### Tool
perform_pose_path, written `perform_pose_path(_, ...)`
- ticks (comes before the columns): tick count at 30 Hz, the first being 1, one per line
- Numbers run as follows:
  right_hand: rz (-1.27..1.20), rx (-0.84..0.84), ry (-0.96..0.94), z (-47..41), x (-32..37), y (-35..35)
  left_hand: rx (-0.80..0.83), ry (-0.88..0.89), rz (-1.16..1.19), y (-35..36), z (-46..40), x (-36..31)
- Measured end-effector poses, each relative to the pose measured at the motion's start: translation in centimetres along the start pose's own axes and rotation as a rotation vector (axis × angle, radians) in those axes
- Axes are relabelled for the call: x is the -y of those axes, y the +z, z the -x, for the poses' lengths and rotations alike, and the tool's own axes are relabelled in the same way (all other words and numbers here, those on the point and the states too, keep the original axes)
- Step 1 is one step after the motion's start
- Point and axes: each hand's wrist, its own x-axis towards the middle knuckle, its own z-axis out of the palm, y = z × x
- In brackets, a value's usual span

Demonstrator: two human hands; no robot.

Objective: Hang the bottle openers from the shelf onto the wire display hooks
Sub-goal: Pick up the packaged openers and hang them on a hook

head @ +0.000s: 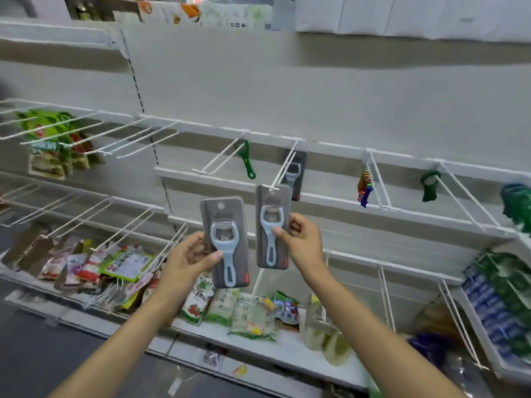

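My left hand (188,258) pinches a grey card with a light blue bottle opener (227,248), held upright in front of the shelving. My right hand (300,239) pinches a second carded blue opener (271,228) whose top hole sits at the tip of a white wire display hook (283,170). A third carded opener (296,173) hangs at the back of that same hook. A green opener (247,159) hangs at the back of the neighbouring hook (218,160) to the left.
More wire hooks (459,193) to the right carry coloured openers (365,185) and green ones (429,185). Snack packets (120,265) hang at the lower left and lie on the bottom shelf (273,346). Stacked blue packs (494,308) stand at the right.
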Motion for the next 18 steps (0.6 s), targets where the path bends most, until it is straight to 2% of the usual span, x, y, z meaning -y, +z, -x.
perform_pose_path(7,-0.009,-0.074,-0.005,-1.1,-0.9,1.6,0.074,0.010,0.013,-1.0,-2.9,0.7)
perform_pose_path(18,-0.101,-0.126,-0.050,-0.6,-2.4,2.3,0.096,0.032,0.046,-0.8,-6.5,0.8)
